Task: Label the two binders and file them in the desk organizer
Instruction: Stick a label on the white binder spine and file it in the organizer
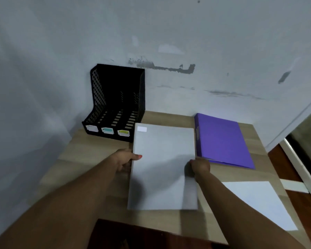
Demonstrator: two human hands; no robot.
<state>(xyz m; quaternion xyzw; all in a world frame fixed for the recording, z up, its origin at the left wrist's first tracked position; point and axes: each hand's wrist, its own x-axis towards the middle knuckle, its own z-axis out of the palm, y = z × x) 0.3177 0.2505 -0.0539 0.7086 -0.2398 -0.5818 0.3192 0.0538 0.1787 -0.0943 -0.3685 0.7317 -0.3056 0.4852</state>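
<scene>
A white binder [162, 159] lies flat in the middle of the wooden desk, with a small white label [142, 129] stuck at its far left corner. My left hand [126, 159] grips its left edge, thumb on top. My right hand [199, 167] holds its right edge. A purple binder [223, 141] lies flat to the right, spine facing the white one. The black mesh desk organizer [115, 103] stands at the back left against the wall, its three slots empty, with white, teal and yellow tags on its front.
A white sheet of paper [258, 203] lies on the desk's [83, 151] near right. The wall runs close behind the desk. A white-framed object [302, 159] stands on the floor to the right. A dark surface [133, 234] sits below the desk's front edge.
</scene>
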